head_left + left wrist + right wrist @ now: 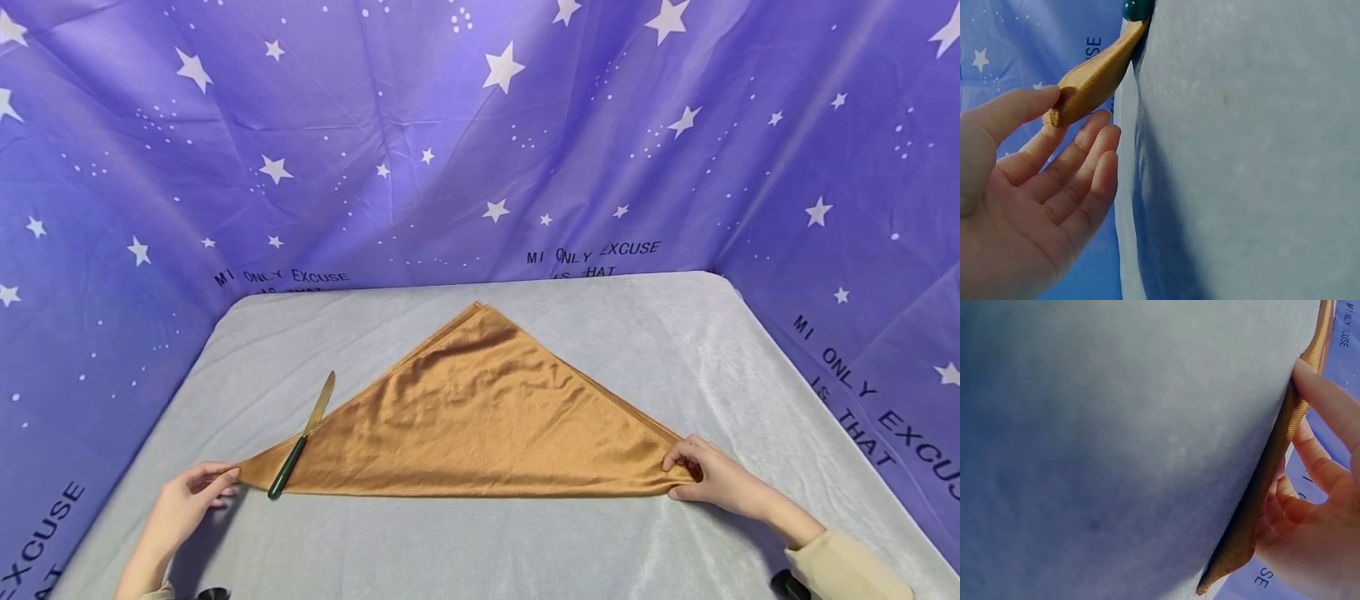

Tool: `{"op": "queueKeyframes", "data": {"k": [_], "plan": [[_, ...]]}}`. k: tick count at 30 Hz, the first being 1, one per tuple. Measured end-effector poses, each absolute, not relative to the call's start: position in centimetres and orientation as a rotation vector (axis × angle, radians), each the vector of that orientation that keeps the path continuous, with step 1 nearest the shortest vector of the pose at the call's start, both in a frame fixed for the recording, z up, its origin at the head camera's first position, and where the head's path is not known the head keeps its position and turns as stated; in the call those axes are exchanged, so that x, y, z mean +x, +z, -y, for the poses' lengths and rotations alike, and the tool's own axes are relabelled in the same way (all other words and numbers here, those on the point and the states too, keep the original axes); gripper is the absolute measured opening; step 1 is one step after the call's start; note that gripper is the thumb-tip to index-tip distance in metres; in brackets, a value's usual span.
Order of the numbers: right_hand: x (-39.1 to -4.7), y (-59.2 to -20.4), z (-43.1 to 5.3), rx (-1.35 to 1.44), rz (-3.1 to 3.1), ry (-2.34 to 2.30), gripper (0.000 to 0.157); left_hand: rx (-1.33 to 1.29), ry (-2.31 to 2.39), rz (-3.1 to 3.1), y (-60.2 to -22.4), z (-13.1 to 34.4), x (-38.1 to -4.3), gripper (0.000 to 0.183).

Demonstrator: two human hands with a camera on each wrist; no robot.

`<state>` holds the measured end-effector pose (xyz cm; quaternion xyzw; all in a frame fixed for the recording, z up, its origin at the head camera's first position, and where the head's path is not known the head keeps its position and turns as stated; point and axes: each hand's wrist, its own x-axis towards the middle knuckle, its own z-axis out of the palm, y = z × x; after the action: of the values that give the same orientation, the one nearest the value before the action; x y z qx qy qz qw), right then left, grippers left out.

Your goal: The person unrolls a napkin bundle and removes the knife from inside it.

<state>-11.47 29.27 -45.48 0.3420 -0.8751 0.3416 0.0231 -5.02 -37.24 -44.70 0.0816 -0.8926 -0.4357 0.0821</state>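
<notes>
A golden-brown satin cloth (pixel 480 417), folded into a triangle, lies with its long edge toward me and its peak pointing away. My left hand (pixel 183 504) pinches the cloth's left corner (pixel 1094 84) between thumb and index finger, lifting that tip slightly; the other fingers are loosely bent below it. Near the right corner, my right hand (pixel 716 479) grips the cloth's edge, thumb in front and fingers behind. In the right wrist view a flap of the cloth (pixel 1235 550) hangs past the fingers. A knife (pixel 289 467) with a green handle and gold blade lies slantwise across the cloth's left end.
A grey fabric-covered table (pixel 480 550) lies beneath everything. Purple curtains (pixel 420 192) with white stars and printed words enclose its back and sides. Dark objects, partly cut off, show at the bottom by each wrist.
</notes>
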Motion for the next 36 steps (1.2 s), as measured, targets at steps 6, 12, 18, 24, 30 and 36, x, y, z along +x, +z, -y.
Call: {"op": "queueKeyframes", "data": {"k": [6,12,18,24,30,36], "plan": [[-11.5,-45.5,-29.3,1.062,2.705,1.058,0.032,0.360,-1.253,2.702,-44.9,37.6,-4.9,0.021],[-11.6,-45.5,-29.4,1.043,2.713,1.049,0.032,0.366,-1.279,2.683,-44.9,37.7,-4.9,0.018],[-11.7,-45.6,-29.4,1.050,2.716,1.050,0.033,0.382,-1.302,2.672,-45.0,37.9,-4.8,0.009],[-11.6,-45.4,-29.4,1.055,2.704,1.048,0.033,0.355,-1.275,2.617,-45.1,38.2,-4.7,0.011],[-11.6,-45.4,-29.3,1.062,2.691,1.045,0.033,0.337,-0.959,2.567,-47.9,40.6,-5.5,0.009],[-11.5,-45.5,-29.3,1.052,2.702,1.036,0.033,0.349,-0.853,2.504,-49.5,41.7,-6.5,0.020]]}}
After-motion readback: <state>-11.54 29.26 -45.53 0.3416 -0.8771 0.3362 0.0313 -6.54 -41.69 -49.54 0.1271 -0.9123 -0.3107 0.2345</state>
